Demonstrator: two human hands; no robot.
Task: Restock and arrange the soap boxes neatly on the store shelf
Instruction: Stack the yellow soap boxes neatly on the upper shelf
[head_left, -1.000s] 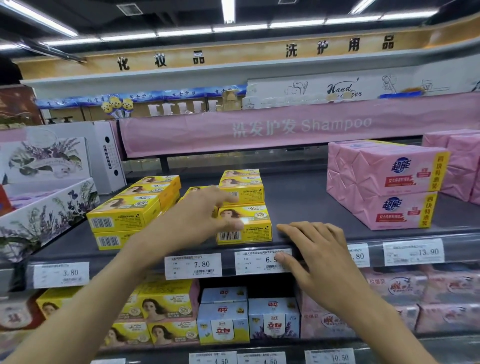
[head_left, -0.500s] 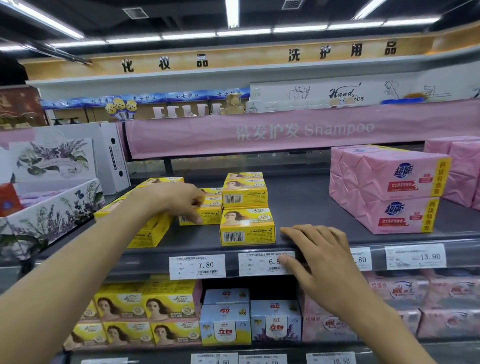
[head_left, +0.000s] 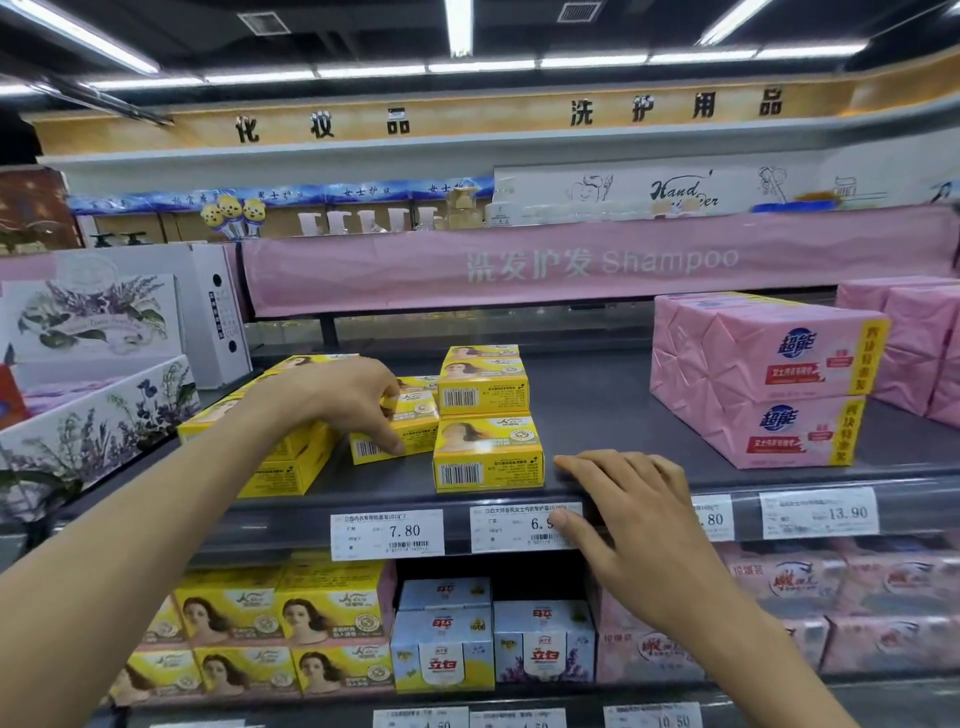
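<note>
Yellow cardboard is filling the left hand (head_left: 337, 400): its fingers are curling over the top of one yellow soap box (head_left: 418, 423) and the thumb is pressing on the barcode face, so the grip is closing on that box. The box is sitting on the grey shelf (head_left: 597, 415) just left of the frame's centre, between the left yellow stack (head_left: 291, 470) and the front yellow box (head_left: 488, 457); whether it is touching either, I cannot tell. Its long axis is running across the shelf, left to right, and seems to be angling slightly off the front box's face. It is also lying further back than that box.

Lower right of centre, the right hand (head_left: 623, 504) is lying flat on the shelf lip beside the front box, fingers straight, thumb covering a price tag (head_left: 514, 527), holding nothing. The left hand is plainly the nearer one, so squaring the box and drawing it forward looks like its job.
</note>
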